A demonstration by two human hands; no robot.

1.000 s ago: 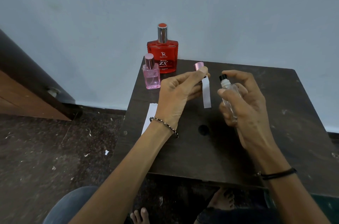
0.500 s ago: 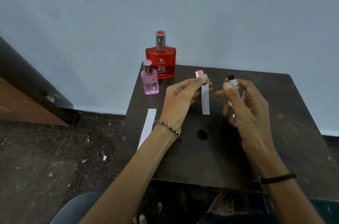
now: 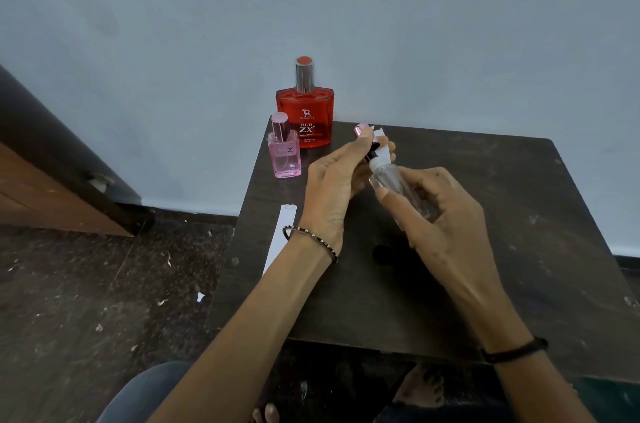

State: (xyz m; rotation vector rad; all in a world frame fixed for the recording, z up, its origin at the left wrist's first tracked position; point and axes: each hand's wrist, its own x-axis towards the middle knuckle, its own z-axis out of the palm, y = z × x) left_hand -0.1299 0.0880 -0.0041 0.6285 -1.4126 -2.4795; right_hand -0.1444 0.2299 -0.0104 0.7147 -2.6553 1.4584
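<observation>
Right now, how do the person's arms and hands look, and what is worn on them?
No sleeves or gloves show. The left hand has at its wrist a thin dark bracelet set with small pale beads. The right hand has at its wrist a plain thin black band. I see no rings.

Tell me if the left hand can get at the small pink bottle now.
Probably yes: the pink bottle stands close beside the left hand, nothing between. But its fingers pinch a pink cap and a paper strip, so gripping looks awkward.
</observation>
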